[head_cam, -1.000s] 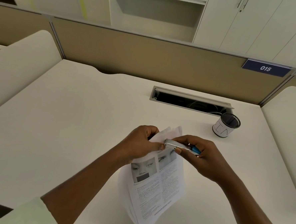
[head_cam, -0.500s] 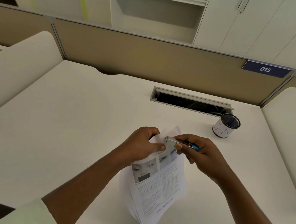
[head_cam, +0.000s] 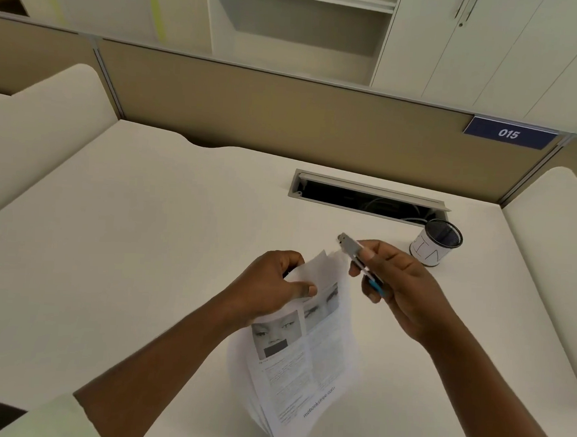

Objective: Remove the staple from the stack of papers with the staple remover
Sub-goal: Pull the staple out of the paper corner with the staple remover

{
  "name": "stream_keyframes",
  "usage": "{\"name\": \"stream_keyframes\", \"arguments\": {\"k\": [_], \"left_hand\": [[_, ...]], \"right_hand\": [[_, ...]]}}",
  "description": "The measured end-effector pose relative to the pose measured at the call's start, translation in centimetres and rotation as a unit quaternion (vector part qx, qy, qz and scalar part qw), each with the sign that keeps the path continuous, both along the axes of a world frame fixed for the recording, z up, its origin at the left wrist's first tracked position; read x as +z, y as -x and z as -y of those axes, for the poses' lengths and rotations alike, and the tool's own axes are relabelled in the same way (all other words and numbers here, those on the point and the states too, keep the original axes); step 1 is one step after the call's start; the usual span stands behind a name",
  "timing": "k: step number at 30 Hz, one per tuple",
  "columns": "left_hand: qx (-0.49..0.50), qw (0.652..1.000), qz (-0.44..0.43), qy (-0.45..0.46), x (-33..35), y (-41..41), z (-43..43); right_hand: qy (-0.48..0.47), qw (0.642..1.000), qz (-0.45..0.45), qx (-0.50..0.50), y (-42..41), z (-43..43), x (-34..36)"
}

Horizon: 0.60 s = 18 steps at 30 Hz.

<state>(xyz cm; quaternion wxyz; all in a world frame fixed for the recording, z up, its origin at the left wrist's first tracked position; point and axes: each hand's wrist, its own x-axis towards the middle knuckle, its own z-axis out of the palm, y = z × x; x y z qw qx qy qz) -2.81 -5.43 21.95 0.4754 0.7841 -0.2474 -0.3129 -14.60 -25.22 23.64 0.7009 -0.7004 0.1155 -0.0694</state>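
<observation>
Landmark: cable slot (head_cam: 366,197) in the desk (head_cam: 127,242). Far left of the slot and well on my side of it, a pale sleeve (head_cam: 41,419) sits at the bottom edge of view. Left hand (head_cam: 269,284) is on my side of the slot's left end, with fingers curled behind the top corner of the stack of papers (head_cam: 305,364) and thumb flat on the front sheet, so it's clamped on the paper. The stack runs from that grip back toward me, roughly in line with the slot's middle. Its top is lifted and the lower sheets are fanned. Can't tell if the bottom edge touches the desk. The front sheet carries printed text and photos. Staple remover (head_cam: 351,244) is between the stack's top corner and the slot, just right of that corner and clear of the paper. Its metal end points up toward the slot and its blue end is tucked into the palm. Right hand (head_cam: 401,282) is on my side of the slot's right half, fingers wrapped round the remover, thumb on top, gripping it. Staple is too small to make out, on the tip or on the paper. Pen cup (head_cam: 436,242) stands upright on the desk just on my side of the slot's right end, close beyond the right hand's knuckles. Number plate (head_cam: 508,134) reading 015 hangs on the partition beyond the slot, past its right end.
</observation>
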Motion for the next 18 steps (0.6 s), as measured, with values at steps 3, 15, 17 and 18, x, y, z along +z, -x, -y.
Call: {"name": "stream_keyframes", "arguments": {"k": [3, 15, 17, 18], "left_hand": [[0.007, 1.000, -0.001, 0.011, 0.4, -0.3, 0.1], [0.005, 1.000, -0.010, 0.002, 0.4, -0.1, 0.1], [0.004, 1.000, -0.009, -0.002, 0.4, -0.1, 0.0], [0.004, 1.000, -0.009, -0.003, 0.5, -0.1, 0.0]], "right_hand": [[0.160, 0.986, -0.015, 0.041, 0.3, -0.6, -0.5], [0.352, 0.935, 0.022, 0.042, 1.4, -0.9, -1.6], [0.356, 0.933, 0.028, 0.042, 1.4, -0.9, -1.7], [0.356, 0.933, 0.029, 0.043, 1.4, -0.8, -1.8]]}}
